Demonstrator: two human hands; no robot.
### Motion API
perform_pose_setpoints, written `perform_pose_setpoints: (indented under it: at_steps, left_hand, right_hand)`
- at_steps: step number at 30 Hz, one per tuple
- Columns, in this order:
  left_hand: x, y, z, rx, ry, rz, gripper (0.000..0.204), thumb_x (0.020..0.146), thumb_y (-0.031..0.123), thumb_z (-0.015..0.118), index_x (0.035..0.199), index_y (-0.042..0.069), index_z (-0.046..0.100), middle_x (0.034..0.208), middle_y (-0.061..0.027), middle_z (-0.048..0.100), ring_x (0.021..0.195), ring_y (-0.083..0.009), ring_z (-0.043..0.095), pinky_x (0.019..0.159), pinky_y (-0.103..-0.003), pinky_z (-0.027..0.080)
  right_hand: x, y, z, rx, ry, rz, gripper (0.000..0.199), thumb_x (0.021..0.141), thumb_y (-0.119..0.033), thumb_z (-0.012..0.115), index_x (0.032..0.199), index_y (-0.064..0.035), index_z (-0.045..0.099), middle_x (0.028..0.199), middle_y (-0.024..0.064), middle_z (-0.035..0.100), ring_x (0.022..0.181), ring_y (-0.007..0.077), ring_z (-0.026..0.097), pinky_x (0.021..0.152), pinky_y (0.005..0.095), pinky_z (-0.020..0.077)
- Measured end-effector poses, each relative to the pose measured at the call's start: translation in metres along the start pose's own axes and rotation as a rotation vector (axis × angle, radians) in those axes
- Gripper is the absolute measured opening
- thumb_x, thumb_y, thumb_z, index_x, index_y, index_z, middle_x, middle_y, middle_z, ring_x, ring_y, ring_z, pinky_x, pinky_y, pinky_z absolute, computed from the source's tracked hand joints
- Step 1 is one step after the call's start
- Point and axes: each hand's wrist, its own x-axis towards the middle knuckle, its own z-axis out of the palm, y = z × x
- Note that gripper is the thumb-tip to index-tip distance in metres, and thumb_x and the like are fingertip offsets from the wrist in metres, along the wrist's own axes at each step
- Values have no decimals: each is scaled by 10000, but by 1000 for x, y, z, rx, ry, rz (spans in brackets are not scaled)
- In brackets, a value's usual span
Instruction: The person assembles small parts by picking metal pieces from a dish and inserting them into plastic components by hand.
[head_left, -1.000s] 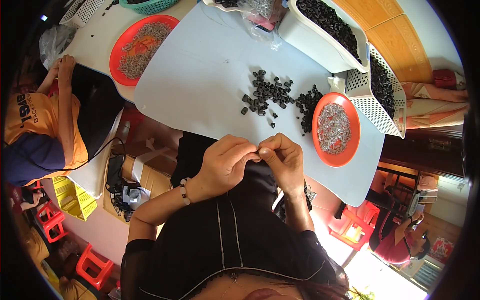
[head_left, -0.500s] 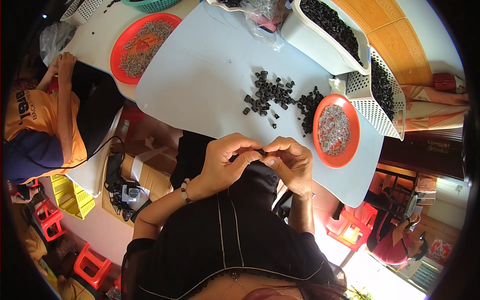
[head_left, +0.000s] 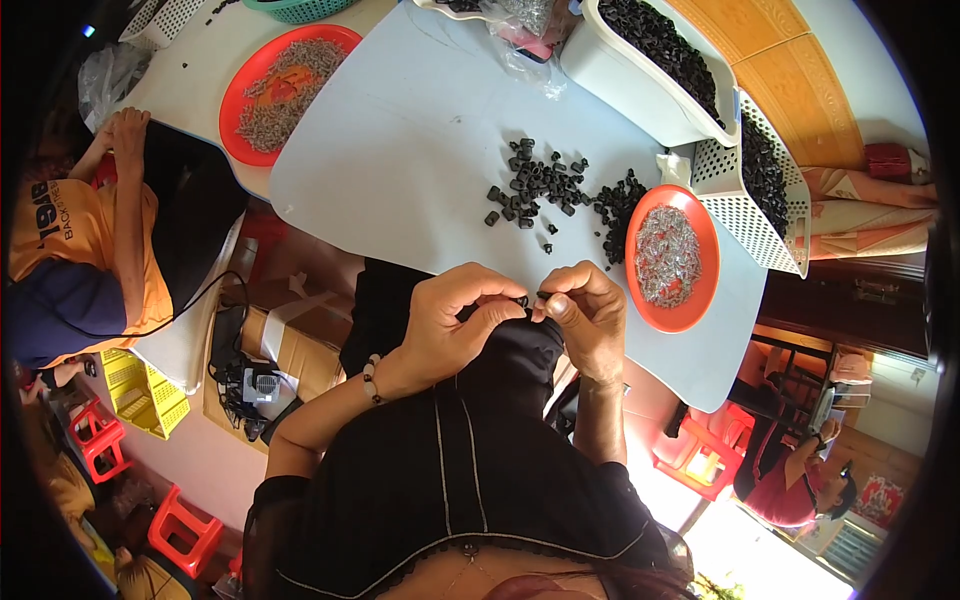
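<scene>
Compared with half a second ago, the right hand (head_left: 590,318) has pulled off a touch, so there's now a slim gap between its fingertips and those of the left hand (head_left: 450,315), which has barely budged. Left grip is a tight pinch on a small black piece (head_left: 522,301), sticking out toward the other hand. Right grip is narrow too, thumb and finger closed on a dark bit (head_left: 543,296), way too tiny for me to say what it is. Both are just off the near edge of a pale worktop (head_left: 390,160). Straight beyond the grip there's a loose pile of black parts (head_left: 538,185), with a heap of smaller black parts (head_left: 618,205) right of that. Further right of the grip sits a red plate (head_left: 673,323) of clear little pieces (head_left: 668,255), and past it a white tub (head_left: 640,95) and a holed basket (head_left: 728,200), both full of black stuff.
</scene>
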Motion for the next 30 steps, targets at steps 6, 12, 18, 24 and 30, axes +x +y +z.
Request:
perform_pose_setpoints:
  at_steps: [6, 12, 18, 24, 30]
  left_hand:
    - [4, 3, 1, 166, 30, 171, 152, 835, -14, 761, 982, 6, 727, 898, -101, 711, 780, -173, 675, 690, -264, 527]
    - [5, 3, 2, 191, 38, 194, 163, 816, -19, 767, 970, 14, 727, 885, -105, 719, 752, -188, 690, 666, -273, 533]
    - [3, 4, 1, 212, 28, 185, 169, 803, -18, 775, 961, 13, 724, 879, -105, 719, 752, -194, 694, 668, -273, 535]
    - [1, 5, 2, 210, 21, 221, 177, 803, -48, 762, 966, 10, 725, 887, -104, 705, 750, -190, 695, 643, -267, 540]
    - [-1, 6, 4, 309, 10, 327, 265, 772, -127, 716, 991, 20, 713, 896, -89, 669, 727, -211, 675, 627, -293, 544]
  right_hand:
    - [1, 4, 5, 160, 13, 109, 193, 919, -157, 739, 931, 9, 642, 831, 88, 669, 710, 161, 604, 679, 292, 508]
    - [0, 4, 2, 340, -33, 258, 225, 912, -190, 749, 872, -3, 631, 806, 89, 659, 689, 157, 594, 643, 286, 485]
    - [0, 4, 2, 289, -37, 273, 236, 909, -190, 754, 863, 2, 623, 805, 96, 656, 690, 156, 589, 651, 287, 480]
    - [0, 3, 4, 223, -86, 221, 224, 912, -163, 749, 867, 11, 615, 823, 94, 649, 729, 152, 597, 697, 282, 477]
    - [-4, 3, 5, 105, -72, 175, 220, 896, -146, 755, 842, 0, 599, 826, 98, 628, 714, 155, 588, 665, 273, 476]
